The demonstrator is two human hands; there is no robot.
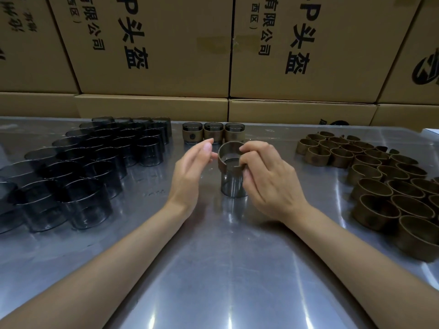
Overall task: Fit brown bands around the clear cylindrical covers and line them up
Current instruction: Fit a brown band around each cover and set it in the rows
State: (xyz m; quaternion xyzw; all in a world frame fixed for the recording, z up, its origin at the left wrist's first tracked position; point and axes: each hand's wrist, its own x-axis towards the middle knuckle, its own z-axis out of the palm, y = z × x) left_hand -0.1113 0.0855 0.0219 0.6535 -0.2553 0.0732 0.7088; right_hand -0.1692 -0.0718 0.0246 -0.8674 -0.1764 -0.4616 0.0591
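Our right hand (pixel 266 176) pinches a brown band (pixel 229 154) onto the clear cover (pixel 232 181) to push it down; our left hand (pixel 190 172) waits open beside it.

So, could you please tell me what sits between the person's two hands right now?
In the head view, a clear cover stands on the table between the left hand and right hand, with a brown band at its top, pinched by the right hand.
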